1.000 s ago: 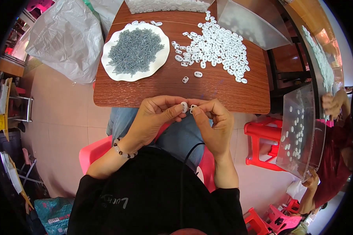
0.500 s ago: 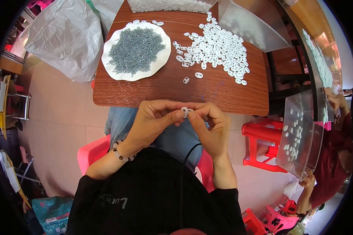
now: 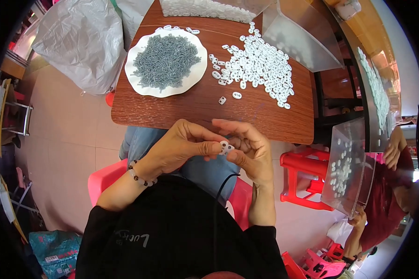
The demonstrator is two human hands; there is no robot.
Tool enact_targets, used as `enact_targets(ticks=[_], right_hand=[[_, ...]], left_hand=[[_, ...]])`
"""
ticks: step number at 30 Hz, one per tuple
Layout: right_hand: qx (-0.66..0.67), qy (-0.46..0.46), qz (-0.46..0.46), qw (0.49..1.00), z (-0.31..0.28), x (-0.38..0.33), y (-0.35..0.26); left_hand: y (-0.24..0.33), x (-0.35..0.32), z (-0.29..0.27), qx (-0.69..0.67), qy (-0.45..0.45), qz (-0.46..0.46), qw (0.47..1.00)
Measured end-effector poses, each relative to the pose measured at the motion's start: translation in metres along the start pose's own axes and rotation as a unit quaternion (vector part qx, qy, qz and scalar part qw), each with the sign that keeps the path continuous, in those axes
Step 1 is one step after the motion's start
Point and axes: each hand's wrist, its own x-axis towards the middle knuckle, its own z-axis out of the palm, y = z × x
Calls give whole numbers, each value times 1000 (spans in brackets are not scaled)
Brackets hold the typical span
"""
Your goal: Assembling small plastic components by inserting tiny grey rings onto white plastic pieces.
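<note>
My left hand (image 3: 184, 145) pinches a small white plastic piece with dark round holes (image 3: 226, 148) between thumb and forefinger, just off the table's front edge and above my lap. The piece may be two of the ovals put together; I cannot tell. Beside it, my right hand (image 3: 249, 151) has its forefinger lifted away and its thumb tip at the piece's right side. The other right fingers curl loosely behind. On the table, a pile of white two-hole ovals (image 3: 260, 67) spreads at the right, with two single pieces (image 3: 237, 95) nearer me.
A scalloped white plate (image 3: 200, 69) heaped with clear grey tubes (image 3: 165, 61) stands on the brown table (image 3: 172, 111). Clear bins (image 3: 307, 44) sit at its back and right. At far right, a person in a dark red top (image 3: 386, 204) holds a clear bin (image 3: 347, 172) by a red stool (image 3: 302, 181).
My right forefinger has lifted off the piece and the right hand has opened. The piece has turned to show its holes, slightly nearer me. The view has shifted a little.
</note>
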Motion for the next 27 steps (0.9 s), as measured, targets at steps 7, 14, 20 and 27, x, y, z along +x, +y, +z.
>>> enact_targets(ticks=[7, 14, 20, 27], right_hand=[[-107, -112, -58, 986, -14, 4, 4], [-118, -88, -104, 984, -7, 6, 6], [-128, -57, -139, 980, -4, 7, 7], [-65, -33, -140, 987, -3, 4, 8]], left_hand=[[2, 2, -4, -15, -49, -22, 998], [7, 4, -3, -13, -58, -14, 998], [5, 7, 2, -9, -63, 0, 998], [3, 9, 6, -28, -39, 0, 999]])
